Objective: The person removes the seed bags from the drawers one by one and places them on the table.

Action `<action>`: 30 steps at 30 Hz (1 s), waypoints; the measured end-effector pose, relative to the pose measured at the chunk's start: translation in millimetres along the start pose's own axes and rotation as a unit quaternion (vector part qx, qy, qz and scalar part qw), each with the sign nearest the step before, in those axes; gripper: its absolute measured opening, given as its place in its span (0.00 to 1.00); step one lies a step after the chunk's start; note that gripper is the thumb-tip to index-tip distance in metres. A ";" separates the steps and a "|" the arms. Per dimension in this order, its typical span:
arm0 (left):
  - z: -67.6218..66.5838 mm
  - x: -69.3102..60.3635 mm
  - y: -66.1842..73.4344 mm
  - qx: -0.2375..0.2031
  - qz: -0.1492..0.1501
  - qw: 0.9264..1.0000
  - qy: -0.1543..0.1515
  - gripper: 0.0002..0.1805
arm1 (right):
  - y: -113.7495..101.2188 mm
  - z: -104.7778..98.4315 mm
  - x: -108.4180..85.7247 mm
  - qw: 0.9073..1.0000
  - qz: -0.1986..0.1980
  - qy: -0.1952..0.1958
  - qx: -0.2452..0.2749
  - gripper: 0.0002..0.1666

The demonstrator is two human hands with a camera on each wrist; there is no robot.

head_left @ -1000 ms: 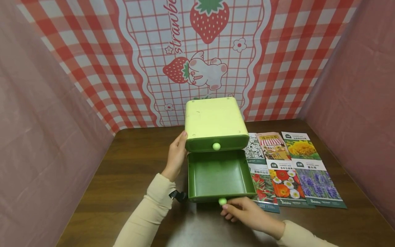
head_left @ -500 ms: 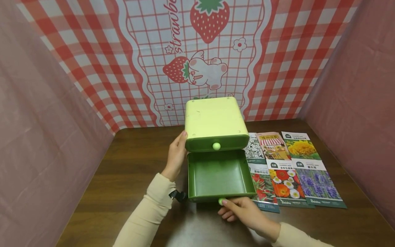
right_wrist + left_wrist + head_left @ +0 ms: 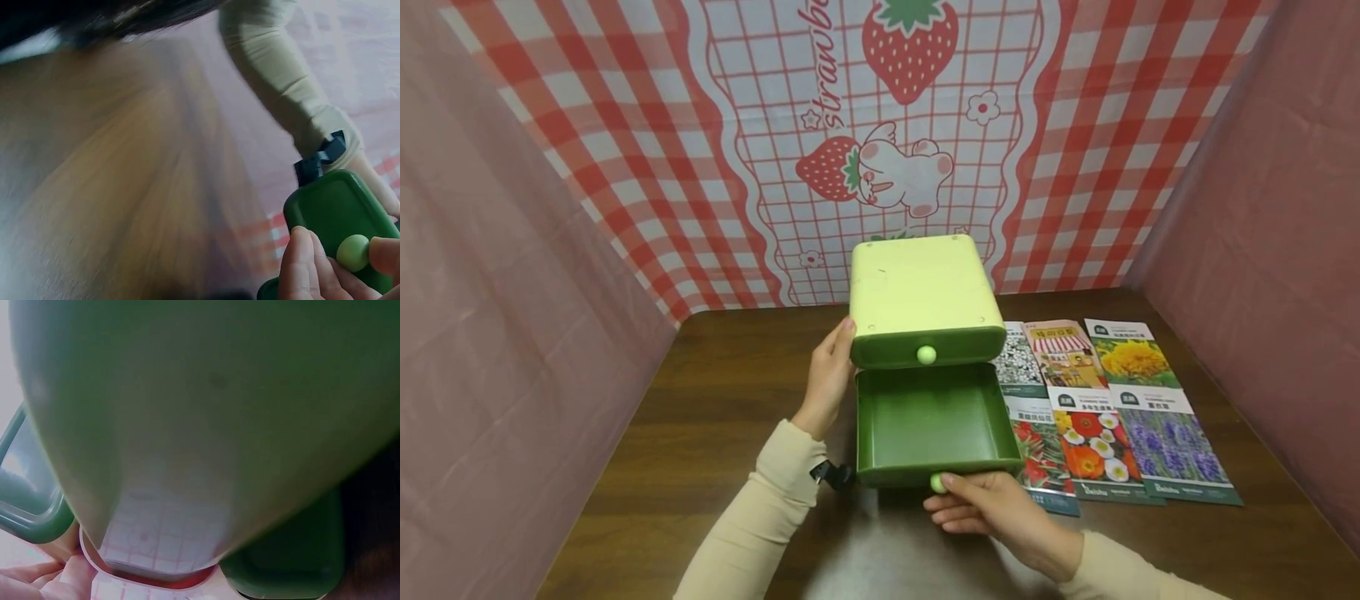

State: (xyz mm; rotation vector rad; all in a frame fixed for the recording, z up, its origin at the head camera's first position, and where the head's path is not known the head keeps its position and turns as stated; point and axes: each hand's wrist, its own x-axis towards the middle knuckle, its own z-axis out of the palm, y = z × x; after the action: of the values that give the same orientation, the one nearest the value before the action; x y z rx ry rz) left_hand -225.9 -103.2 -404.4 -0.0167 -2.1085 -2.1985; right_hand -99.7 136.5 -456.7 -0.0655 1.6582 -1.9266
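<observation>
A small two-drawer box with a pale yellow top stands on the table. Its upper green drawer is pushed in, while the lower green drawer is pulled out with nothing inside. My right hand pinches the lower drawer's light green knob between thumb and fingers. In the right wrist view, that knob sits between the thumb and fingers. My left hand rests against the box's left side with fingers extended. The left wrist view shows only part of that hand.
Several flower seed packets, such as one with purple flowers, lie in two rows to the right of the box. A red checked cloth hangs behind the wooden table, with pink cloth at the sides.
The lower drawer has slid slightly inward, and my right hand has moved a little away from me with its knob. My left hand has stayed at the box's side.
</observation>
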 end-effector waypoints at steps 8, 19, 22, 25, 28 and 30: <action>-0.7 1.0 0.6 -0.005 0.000 1.000 -0.003 0.35 | -14.3 -1.9 2.8 0.998 0.041 -0.005 0.037 0.28; -1.1 -0.5 0.0 0.006 -0.001 1.000 -0.004 0.34 | -28.5 -3.6 12.2 0.998 0.035 0.004 0.059 0.23; -1.1 -1.0 0.6 0.010 -0.001 1.000 -0.002 0.34 | -31.5 -4.2 16.2 0.997 0.031 0.003 0.067 0.23; -1.1 -1.1 1.0 0.004 -0.004 1.000 -0.001 0.34 | -33.9 -4.7 21.6 0.997 0.024 0.003 0.068 0.23; -1.4 -1.4 0.8 -0.003 -0.004 1.000 -0.007 0.35 | -36.3 -5.4 27.8 0.998 0.015 0.004 0.061 0.25; -1.7 -1.4 0.7 -0.005 -0.005 1.000 -0.010 0.35 | -38.0 -6.4 32.4 0.998 0.011 0.007 0.059 0.27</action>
State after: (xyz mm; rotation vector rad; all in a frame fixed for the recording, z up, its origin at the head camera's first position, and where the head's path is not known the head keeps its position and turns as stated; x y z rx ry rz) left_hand -224.4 -104.8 -404.0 -0.0297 -2.1114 -2.2236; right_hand -144.1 129.2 -434.0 0.0124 1.5438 -2.0087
